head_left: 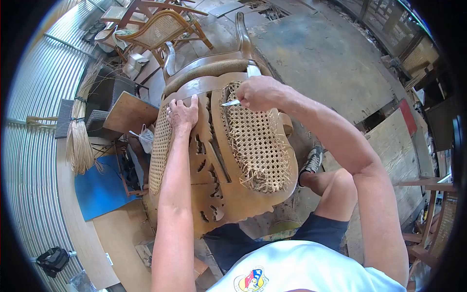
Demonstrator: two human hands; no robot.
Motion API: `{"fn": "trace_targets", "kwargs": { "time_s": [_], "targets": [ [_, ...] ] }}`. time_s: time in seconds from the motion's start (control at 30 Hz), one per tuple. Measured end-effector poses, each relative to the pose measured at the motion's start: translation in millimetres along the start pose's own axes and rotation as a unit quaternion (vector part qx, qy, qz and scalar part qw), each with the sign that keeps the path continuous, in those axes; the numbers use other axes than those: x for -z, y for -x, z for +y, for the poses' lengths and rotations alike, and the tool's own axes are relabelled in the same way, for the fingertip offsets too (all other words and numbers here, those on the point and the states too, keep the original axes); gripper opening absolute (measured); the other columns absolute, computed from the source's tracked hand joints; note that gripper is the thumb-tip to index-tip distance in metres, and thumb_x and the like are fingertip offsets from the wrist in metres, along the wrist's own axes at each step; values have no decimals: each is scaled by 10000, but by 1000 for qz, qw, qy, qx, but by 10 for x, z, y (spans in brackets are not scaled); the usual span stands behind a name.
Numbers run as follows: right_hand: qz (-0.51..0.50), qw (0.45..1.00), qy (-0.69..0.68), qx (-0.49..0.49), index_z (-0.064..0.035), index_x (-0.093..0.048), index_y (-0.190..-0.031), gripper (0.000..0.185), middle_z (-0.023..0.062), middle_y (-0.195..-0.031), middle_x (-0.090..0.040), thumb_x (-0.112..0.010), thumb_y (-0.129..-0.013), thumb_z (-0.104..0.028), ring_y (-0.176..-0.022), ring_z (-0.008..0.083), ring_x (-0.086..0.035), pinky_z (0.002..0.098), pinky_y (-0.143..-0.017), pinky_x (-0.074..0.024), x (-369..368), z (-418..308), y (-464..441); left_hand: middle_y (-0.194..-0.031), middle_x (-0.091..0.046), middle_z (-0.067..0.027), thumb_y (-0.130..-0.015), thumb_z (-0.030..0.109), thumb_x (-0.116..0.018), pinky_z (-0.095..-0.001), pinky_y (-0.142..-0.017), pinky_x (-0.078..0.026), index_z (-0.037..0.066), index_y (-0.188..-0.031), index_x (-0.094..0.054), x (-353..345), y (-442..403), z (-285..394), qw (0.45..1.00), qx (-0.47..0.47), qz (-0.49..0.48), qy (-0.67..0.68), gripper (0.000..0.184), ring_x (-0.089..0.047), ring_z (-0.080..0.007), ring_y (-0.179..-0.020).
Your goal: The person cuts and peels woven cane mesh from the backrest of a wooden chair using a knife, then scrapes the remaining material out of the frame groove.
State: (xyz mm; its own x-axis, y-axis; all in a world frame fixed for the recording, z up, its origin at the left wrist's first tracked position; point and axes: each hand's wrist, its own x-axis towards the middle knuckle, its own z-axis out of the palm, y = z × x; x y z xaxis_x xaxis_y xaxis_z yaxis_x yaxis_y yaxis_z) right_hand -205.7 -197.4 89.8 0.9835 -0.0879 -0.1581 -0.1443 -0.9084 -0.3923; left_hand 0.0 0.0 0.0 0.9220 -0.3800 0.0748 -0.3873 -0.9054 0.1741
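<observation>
A wooden chair [199,151] with carved cut-outs down its back stands before me. Its right-hand panel of woven cane [258,146] has frayed, loose strand ends along the lower and left edges. In my right hand [260,93] is a knife [231,103], its handle hidden by the closed fingers. The blade points left, over the upper left edge of that cane panel. My left hand [183,115] lies on the chair back, fingers spread, beside the left cane panel [159,151]. A pale piece [253,69] just above my right hand is unclear.
Bundles of cane strands [79,141] hang by the corrugated wall [34,146] at left. Other cane chairs [158,29] stand behind. A blue sheet [99,190] and a board [127,113] are to the left. My shoe [313,158] rests right of the chair.
</observation>
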Motion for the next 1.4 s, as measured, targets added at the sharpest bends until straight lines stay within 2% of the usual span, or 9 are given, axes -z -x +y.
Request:
{"fn": "trace_targets", "kwargs": {
  "time_s": [0.27,0.53,0.7,0.77,0.9,0.97,1.07,1.17,1.4],
  "targets": [
    [18,997,4,70,-77,-734,-953,161,139,-905,-724,-630,-858,-155,-889,325,-695,453,-797,-547,-17,100,-132,-1535,-414,-199,-927,648,-478,-481,-1187,-273,-17,-1339,-594,-58,-73,-50,1000,-7,19,13,792,-365,-370,-1429],
    [31,999,22,-1,0,-743,-924,195,219,-983,-729,-638,-770,-60,-928,363,-718,442,-796,-575,85,-317,-95,-1526,-424,-187,-941,605,-466,-513,-1178,-255,6,-1300,-636,-154,-122,-164,999,-13,29,27,719,-363,-372,-1421],
    [42,999,-11,33,-47,-750,-945,157,192,-864,-723,-657,-835,-110,-848,363,-706,467,-748,-553,-193,54,-36,-1526,-424,-190,-956,574,-459,-515,-1177,-257,4,-1290,-642,-178,-128,-157,999,-14,23,28,686,-370,-363,-1419],
    [150,954,-256,-37,-85,-743,-1000,171,190,-843,-709,-660,-885,-180,-809,368,-696,466,-732,-545,-759,155,-39,-1523,-427,-186,-972,539,-446,-512,-1176,-265,13,-1290,-644,-225,-77,-165,999,-12,24,37,646,-369,-366,-1419],
    [253,923,-290,-14,-83,-677,-992,179,203,-829,-694,-617,-939,-242,-808,390,-684,510,-747,-514,-1083,-163,-258,-1517,-435,-175,-997,446,-423,-506,-1169,-282,22,-1256,-659,-252,-192,-322,998,-20,21,59,550,-377,-370,-1410],
    [405,831,-363,-119,-85,-671,-1036,202,186,-758,-675,-646,-943,-263,-726,343,-682,463,-676,-511,-782,-39,-51,-1510,-442,-170,-1007,412,-407,-511,-1159,-292,23,-1232,-663,-314,-271,-321,998,-55,38,20,517,-379,-367,-1406],
    [307,848,-411,-131,-82,-681,-1087,246,132,-759,-671,-671,-936,-277,-674,224,-649,390,-636,-499,-416,295,288,-1507,-447,-160,-1015,396,-393,-531,-1149,-296,32,-1234,-658,-320,-241,-270,998,-33,39,39,500,-376,-374,-1402],
    [129,944,-284,-104,-72,-690,-1062,239,147,-786,-682,-664,-934,-271,-721,245,-667,400,-676,-507,-212,276,567,-1512,-442,-156,-1019,396,-388,-542,-1150,-288,35,-1254,-645,-216,-188,-202,999,-17,31,33,502,-370,-376,-1403],
    [68,984,-163,-26,-70,-704,-1008,210,167,-842,-700,-669,-906,-249,-827,315,-684,434,-769,-526,-275,144,418,-1513,-440,-150,-1018,392,-389,-522,-1158,-283,51,-1278,-637,-177,-135,-155,998,-10,35,44,496,-369,-364,-1408]
  ]
}}
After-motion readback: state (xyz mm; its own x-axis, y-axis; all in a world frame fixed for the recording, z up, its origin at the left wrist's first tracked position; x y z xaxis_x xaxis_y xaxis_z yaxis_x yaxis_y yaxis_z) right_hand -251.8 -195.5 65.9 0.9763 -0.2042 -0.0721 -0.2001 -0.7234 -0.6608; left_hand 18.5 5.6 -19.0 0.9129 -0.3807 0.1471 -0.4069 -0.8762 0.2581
